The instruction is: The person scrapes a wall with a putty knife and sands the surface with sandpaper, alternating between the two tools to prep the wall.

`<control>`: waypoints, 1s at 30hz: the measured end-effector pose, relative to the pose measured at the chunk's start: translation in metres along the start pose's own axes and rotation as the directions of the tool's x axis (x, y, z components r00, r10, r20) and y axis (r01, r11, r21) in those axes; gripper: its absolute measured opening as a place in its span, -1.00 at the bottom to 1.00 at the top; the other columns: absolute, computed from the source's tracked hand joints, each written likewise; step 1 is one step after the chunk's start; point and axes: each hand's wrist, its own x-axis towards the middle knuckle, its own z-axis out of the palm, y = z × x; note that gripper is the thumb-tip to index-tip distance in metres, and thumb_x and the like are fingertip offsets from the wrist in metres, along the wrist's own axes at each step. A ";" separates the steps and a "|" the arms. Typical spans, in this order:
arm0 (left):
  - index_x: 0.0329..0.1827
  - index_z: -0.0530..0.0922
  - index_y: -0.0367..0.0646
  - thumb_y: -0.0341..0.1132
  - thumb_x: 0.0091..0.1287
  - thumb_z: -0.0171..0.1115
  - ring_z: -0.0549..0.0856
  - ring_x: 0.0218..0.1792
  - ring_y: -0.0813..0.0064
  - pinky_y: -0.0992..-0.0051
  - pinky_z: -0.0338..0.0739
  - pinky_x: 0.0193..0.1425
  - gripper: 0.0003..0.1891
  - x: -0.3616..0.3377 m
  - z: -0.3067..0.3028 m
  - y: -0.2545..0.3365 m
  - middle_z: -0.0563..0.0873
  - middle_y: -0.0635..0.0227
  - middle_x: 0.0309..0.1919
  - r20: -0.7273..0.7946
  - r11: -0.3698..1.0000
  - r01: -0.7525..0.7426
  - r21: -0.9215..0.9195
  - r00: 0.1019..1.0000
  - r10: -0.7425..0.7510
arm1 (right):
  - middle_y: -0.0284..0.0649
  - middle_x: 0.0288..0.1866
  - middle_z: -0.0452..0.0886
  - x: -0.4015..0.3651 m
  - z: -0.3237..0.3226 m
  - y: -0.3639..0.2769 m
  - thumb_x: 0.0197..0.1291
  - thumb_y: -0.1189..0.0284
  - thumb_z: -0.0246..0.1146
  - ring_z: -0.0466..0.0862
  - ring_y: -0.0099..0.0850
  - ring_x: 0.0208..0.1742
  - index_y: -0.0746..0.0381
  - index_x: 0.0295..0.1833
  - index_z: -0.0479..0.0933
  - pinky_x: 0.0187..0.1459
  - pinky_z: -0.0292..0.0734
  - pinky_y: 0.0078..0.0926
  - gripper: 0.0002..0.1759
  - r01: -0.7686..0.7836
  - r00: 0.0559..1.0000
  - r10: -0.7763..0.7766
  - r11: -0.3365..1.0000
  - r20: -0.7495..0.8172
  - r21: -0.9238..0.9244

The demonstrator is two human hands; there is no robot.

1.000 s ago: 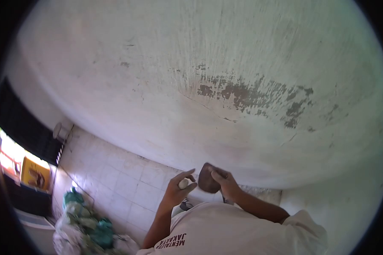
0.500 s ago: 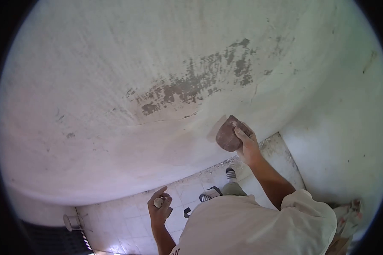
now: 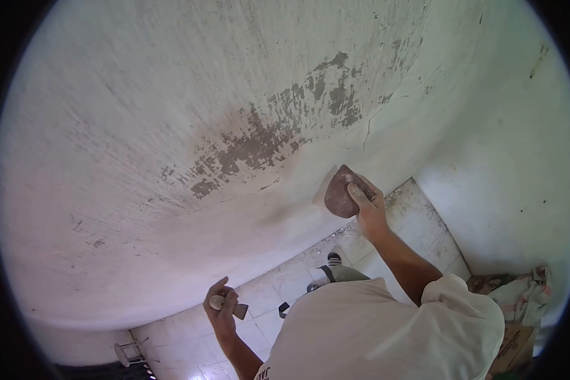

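My right hand [image 3: 371,214] grips a folded piece of brown sandpaper [image 3: 340,197], thumb on its near face. The sandpaper is close against the lower part of the white wall [image 3: 139,88], to the lower right of a bare grey patch [image 3: 256,147] where the coating is worn off. Lower and to the left, my left hand [image 3: 220,313] is closed around a putty knife [image 3: 240,310]. The knife's pale round handle end shows between the fingers and its short blade sticks out to the right. That hand is held away from the wall's grey patch.
A thin crack [image 3: 368,130] runs down the wall right of the patch. Below lies a pale tiled floor [image 3: 266,297] with crumbs along the wall's foot. A small stool [image 3: 128,353] stands at lower left. At lower right are a cardboard box [image 3: 513,347] and a crumpled bag [image 3: 531,292].
The view has shifted, so the grey patch sits further left. My left hand appears further left, with more of the knife's blade showing. My right hand keeps the sandpaper by the wall, slightly higher in view.
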 end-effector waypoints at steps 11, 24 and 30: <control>-0.50 0.35 -0.14 -0.35 0.24 0.38 0.33 -0.64 0.60 0.56 0.19 -0.53 -0.68 0.040 -0.039 0.045 0.42 0.39 -0.67 0.007 0.964 -0.264 0.010 0.964 0.264 | 0.08 0.13 0.55 0.021 0.001 0.021 0.20 0.74 0.14 0.56 -0.02 0.10 0.41 0.26 0.49 0.11 0.47 -0.24 -0.53 0.596 0.717 -0.672 0.453 0.185 -0.663; -0.43 0.40 -0.17 -0.29 0.35 0.33 0.42 -0.59 0.54 0.55 0.32 -0.53 -0.71 0.089 -0.150 0.107 0.47 0.31 -0.53 0.116 0.892 -0.437 0.112 0.898 0.425 | -0.01 0.13 0.59 0.017 0.052 0.031 0.15 0.83 0.11 0.58 -0.16 0.15 0.36 0.17 0.55 0.18 0.46 -0.36 -0.54 0.464 0.651 -0.756 0.467 -0.068 -0.753; -0.43 0.39 -0.18 -0.48 0.31 0.31 0.27 -0.73 0.64 0.58 0.08 -0.70 -0.76 0.110 -0.165 0.099 0.44 0.30 -0.56 0.241 0.842 -0.527 -0.112 0.808 0.538 | -0.01 0.13 0.64 0.014 0.085 0.039 0.13 0.85 0.11 0.62 -0.17 0.19 0.36 0.10 0.58 0.23 0.48 -0.35 -0.58 0.445 0.565 -0.810 0.457 -0.154 -0.770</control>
